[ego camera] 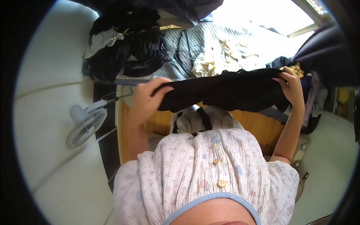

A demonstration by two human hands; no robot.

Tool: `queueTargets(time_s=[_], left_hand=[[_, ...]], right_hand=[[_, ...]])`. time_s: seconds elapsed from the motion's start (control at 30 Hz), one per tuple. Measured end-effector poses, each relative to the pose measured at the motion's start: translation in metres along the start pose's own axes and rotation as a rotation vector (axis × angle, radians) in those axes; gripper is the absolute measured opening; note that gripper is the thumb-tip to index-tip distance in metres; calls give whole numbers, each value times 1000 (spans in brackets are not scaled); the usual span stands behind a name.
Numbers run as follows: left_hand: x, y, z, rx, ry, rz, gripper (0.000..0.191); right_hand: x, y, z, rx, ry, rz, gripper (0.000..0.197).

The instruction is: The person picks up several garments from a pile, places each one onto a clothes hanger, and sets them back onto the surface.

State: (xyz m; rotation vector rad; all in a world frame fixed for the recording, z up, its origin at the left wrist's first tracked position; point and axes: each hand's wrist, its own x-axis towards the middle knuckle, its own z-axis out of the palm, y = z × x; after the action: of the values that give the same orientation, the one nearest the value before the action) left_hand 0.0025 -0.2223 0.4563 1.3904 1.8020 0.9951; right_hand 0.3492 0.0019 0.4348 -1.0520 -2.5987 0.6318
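A black garment (225,90) is stretched sideways between my two hands, in front of my body. Its left end is gripped by my left hand (150,98), thumb on the near side. At the upper right corner, my right hand (291,84) pinches the cloth between thumb and fingers. Whether it is a shirt or trousers I cannot tell. Just beyond it, wire hangers (174,57) and a black hanger (183,42) lie on a grey quilted bed cover (197,33). Next to them is a white printed cloth (225,57).
Dark clothes (135,42) are heaped at the bed's left, a pale crumpled cloth (105,39) on top. A white fan (87,126) stands at left by a white wall (50,112). More clothes (312,92) hang at right. A bright window (258,14) is at the back.
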Motion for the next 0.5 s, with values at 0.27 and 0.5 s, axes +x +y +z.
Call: queueTargets(time_s=[0.27,0.5], left_hand=[[63,-62,145,-182,271,-238,19],[97,-66,191,-171,199,-399,19]], right_hand=[[174,132,154,-98,-141,-95,13],[326,85,395,236,-321,453,58]])
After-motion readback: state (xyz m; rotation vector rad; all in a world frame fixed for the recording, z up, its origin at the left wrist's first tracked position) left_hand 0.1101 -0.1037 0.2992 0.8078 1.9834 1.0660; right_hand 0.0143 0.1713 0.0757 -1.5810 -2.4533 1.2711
